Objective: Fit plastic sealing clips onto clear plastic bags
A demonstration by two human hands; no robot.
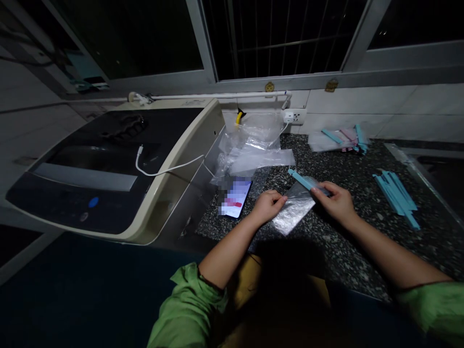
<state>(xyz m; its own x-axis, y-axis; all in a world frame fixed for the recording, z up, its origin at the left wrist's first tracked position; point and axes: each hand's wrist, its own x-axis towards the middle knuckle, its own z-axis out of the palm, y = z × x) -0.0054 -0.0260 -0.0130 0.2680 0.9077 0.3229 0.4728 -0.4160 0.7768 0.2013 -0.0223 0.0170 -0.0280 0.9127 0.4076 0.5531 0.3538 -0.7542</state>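
Note:
My left hand (269, 206) is closed, its thumb and fingers pinching the left edge of a clear plastic bag (294, 213) above the counter. At the bag's upper edge, my right hand (335, 202) grips a long light-blue plastic strip (300, 179) that looks like a bag clip. The strip slants up and left, its far end free. My fingers cover its near end, so I cannot tell whether it is inside the bag or against it. A stack of similar blue strips (396, 195) lies on the counter to the right.
A phone with a lit screen (237, 198) lies left of my hands. Behind it are loose clear bags (253, 145). A bag with blue and pink strips (342, 137) rests near the wall. At left stands a washing machine (174, 179) with a white cable (174, 168) across it.

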